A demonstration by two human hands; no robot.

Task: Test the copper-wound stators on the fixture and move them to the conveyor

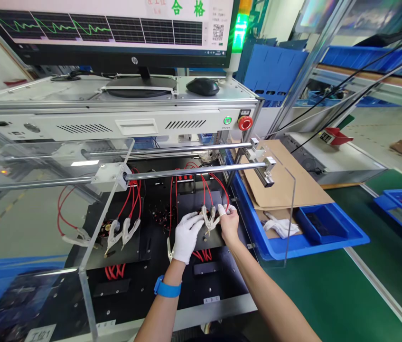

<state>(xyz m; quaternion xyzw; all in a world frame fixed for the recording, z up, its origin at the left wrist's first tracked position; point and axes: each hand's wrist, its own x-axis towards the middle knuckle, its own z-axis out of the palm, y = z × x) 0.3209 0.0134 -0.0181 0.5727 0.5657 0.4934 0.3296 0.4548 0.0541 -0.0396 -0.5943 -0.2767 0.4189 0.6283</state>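
Note:
My left hand [187, 236], in a white glove with a blue wristband below it, reaches over the right-hand black test plate [182, 202]. Its fingertips are pinched together beside a small part, mostly hidden. My right hand [229, 223] has white coverings on its fingertips and is closed where a red wire ends, apparently on a white clip that the fingers largely hide. Between both hands a white spring clip [209, 219] on red wires points downward. Another white clip [170, 250] lies left of my left hand.
A clear guard [106, 204] and steel rods [193, 171] frame the fixture. More white clips [129, 230] sit on the left plate. To the right, a blue tray [350, 232] holds cardboard and a white glove [282, 225]. Above are a monitor [133, 59] and red emergency button [245, 123].

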